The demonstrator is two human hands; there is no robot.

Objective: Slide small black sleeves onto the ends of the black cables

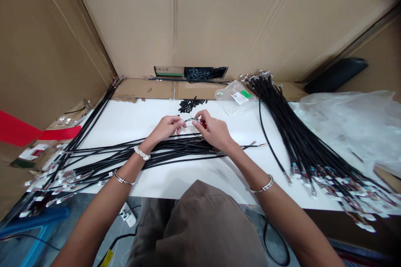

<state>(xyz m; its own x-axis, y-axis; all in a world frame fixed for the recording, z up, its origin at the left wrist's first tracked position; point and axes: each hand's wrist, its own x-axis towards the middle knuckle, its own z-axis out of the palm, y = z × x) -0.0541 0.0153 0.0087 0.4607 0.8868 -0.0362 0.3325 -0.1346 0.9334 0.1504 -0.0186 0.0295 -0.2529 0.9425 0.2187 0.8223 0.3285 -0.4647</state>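
Nearest: a soft brown-grey cloth garment bulges just in front of the long white tabletop, and both arms reach out over it!
Left hand: the left hand is up over the tabletop's middle, fingers curled, pinching the thin black wire.
Right hand: the right hand is right beside it, thumb and fingers closed tight at the wire's other side, on a small red part, mostly hidden by the fingers.
Work in hand: both hands are pinching together at this one short stretch of wire, held up off the tabletop.
Wire's line: its long axis runs side to side between the hands, rising slightly to the right.
Just below the hands: a sprawl of long black cables lies across the tabletop, their connector ends trailing off its left edge.
Far side: a small heap of black pieces sits at the tabletop's back edge, beside a clear plastic bag.
Right side: a big bundle of black cables fans across the tabletop's right end!
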